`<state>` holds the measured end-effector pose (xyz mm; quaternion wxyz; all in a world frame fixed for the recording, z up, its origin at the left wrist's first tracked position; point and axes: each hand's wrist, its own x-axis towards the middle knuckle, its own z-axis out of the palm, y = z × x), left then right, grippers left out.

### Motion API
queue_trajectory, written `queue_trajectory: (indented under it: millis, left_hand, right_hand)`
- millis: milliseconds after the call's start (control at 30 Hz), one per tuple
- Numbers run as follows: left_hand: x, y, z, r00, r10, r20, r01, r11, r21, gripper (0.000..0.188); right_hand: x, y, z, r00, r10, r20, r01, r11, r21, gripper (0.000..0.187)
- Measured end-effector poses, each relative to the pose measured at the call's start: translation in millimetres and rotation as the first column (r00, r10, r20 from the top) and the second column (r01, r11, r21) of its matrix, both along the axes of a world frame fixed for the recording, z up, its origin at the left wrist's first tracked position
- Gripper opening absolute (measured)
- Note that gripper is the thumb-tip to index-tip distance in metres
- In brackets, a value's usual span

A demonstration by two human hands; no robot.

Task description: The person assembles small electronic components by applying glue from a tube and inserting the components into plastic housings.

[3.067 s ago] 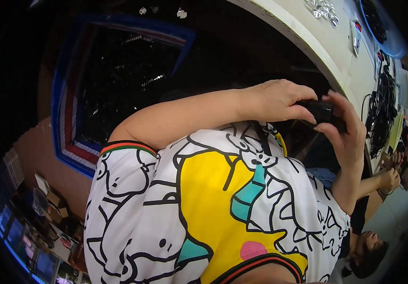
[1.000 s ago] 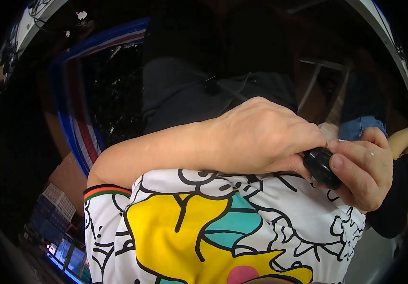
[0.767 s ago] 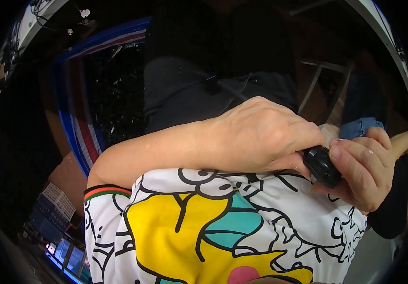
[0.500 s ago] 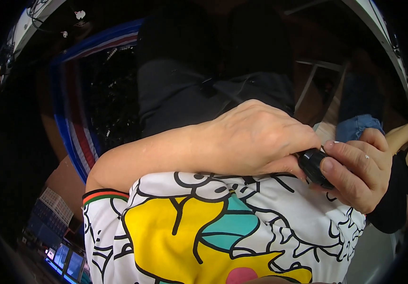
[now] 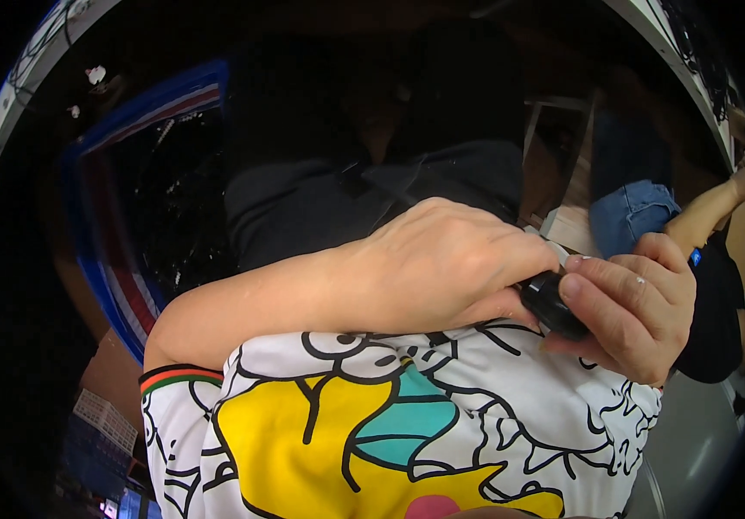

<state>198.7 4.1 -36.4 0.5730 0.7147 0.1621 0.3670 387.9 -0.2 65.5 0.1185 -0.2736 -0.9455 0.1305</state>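
Note:
A small, glossy black rounded part (image 5: pixel 552 304) is held between my two hands, in front of my printed shirt. From the left, my left hand (image 5: pixel 454 259) reaches across my body, its fingers closed on the part's left end; its fingertips are mostly hidden behind the hand. My right hand (image 5: pixel 636 307) grips the other end, thumb and fingers bent around it. Part of the object is covered by the fingers, so its exact kind does not show. Both hands are above my dark-clothed lap (image 5: pixel 372 199).
Left of my legs stands a large bag (image 5: pixel 134 294) with blue and red striped edges, holding dark shiny pieces. A pale crate (image 5: pixel 106 415) is at the lower left. On the right sits another person in jeans (image 5: pixel 632 212), whose forearm (image 5: pixel 709 212) is close by.
Both hands and the black part have shifted slightly left and down in view, along with the surroundings. The black part appears turned a little; both hands keep their hold.

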Motion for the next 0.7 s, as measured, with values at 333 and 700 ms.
queue_trajectory:
  millis: [333,700]
  left_hand:
    - [-1.5,0.8,-1.4,0.994,-0.113,-0.004,0.113,0.994,-0.009,0.033]
    - [3.0,-6.0,6.5,0.983,-0.175,-0.046,0.175,0.984,-0.019,0.034]
  right_hand:
    - [-2.0,-17.6,6.2,0.987,-0.146,0.068,0.151,0.986,-0.070,0.032]
    - [6.8,-33.6,4.2,0.978,-0.186,0.094,0.190,0.981,-0.030,0.057]
